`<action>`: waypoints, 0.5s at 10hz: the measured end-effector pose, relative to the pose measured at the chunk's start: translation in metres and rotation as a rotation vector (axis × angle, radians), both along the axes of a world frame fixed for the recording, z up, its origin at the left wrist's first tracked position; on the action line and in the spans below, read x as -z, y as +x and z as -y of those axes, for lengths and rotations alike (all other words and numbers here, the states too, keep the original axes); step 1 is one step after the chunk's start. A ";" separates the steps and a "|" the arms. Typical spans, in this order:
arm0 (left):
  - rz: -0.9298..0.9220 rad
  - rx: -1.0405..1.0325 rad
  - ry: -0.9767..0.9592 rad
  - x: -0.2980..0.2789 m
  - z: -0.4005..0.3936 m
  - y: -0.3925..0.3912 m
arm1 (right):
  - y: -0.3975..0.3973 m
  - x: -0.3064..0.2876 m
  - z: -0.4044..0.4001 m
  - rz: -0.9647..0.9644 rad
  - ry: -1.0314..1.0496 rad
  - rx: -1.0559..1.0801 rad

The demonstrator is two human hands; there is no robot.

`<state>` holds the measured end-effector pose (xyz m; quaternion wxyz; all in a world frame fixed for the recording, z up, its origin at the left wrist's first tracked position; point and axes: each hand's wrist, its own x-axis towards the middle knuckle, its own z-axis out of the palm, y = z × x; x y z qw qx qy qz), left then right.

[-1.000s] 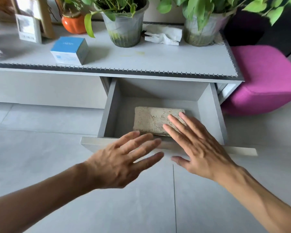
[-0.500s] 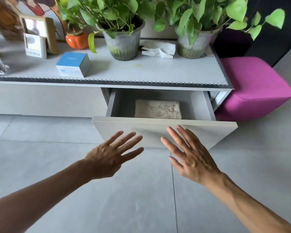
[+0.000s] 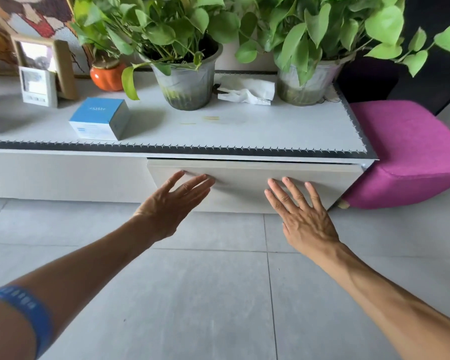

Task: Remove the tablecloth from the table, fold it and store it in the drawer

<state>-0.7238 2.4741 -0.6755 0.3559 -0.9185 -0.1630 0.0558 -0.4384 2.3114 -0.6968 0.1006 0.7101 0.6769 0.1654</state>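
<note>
Both hands are on the drawer front now! The left hand [image 3: 170, 203] is flat and spread, fingertips [image 3: 209, 180] touching the pale panel of the drawer [image 3: 244, 188] near its left side. The right hand [image 3: 305, 216] mirrors it further right, palm down, fingers fanned wide against the same panel. Neither grip has hold of anything: open hands, simply pressing.

The drawer looks almost shut; only a thin dark gap shows along its top edge under the counter [image 3: 218, 131], and the right end seems to sit a touch proud. The tablecloth is nowhere in view. By my reading it is inside the drawer, hidden behind that panel, but the picture cannot confirm it.

How does this thing handle? The drawer front is a stiff, smooth slab with no handle showing, so flat palms spread apart make good sense: an even push keeps it from skewing on its runners. It should be light work, with a folded cloth adding next to nothing. One caution, as a judgement: two plant pots [image 3: 190, 84] and a blue box [image 3: 99, 118] stand on the counter above, so a gentle close beats a slam.

This looks like the very last step.
</note>
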 end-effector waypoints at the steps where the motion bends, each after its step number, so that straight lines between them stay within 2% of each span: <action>1: -0.047 -0.032 0.007 -0.005 -0.013 0.010 | 0.009 -0.002 -0.013 -0.027 -0.029 0.035; 2: -0.091 -0.068 -0.003 -0.002 -0.021 0.012 | 0.017 0.000 -0.018 -0.086 -0.141 0.036; 3: -0.077 -0.132 -0.096 -0.006 -0.014 0.016 | 0.012 0.002 -0.020 -0.113 -0.213 0.025; 4: -0.060 -0.170 -0.340 -0.023 0.002 0.019 | -0.001 -0.005 -0.010 -0.218 -0.160 0.026; 5: 0.116 -0.231 -0.564 -0.042 0.014 0.012 | -0.005 -0.020 0.006 -0.429 -0.052 0.035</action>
